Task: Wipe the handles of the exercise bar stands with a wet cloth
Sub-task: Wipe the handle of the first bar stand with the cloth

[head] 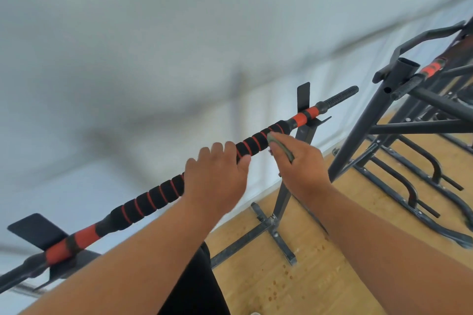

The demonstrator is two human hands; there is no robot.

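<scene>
A long exercise bar (pixel 151 199) with black foam grips ringed in red and orange end sections lies across two black stand cradles, running from lower left to upper right. My left hand (pixel 217 176) grips the bar near its middle, fingers curled over the top. My right hand (pixel 299 161) holds a folded grey-green cloth (pixel 281 146) and presses it against the foam grip just right of the left hand. The right stand upright (pixel 302 140) carries the bar's far end; the left cradle (pixel 38 233) carries the near end.
More black bar stands (pixel 384 120) with another red-gripped bar (pixel 430 69) crowd the right side, their feet spread over the wooden floor (pixel 320 263). A white wall (pixel 153 59) runs close behind the bar. The stand's base (pixel 268 227) sits below my arms.
</scene>
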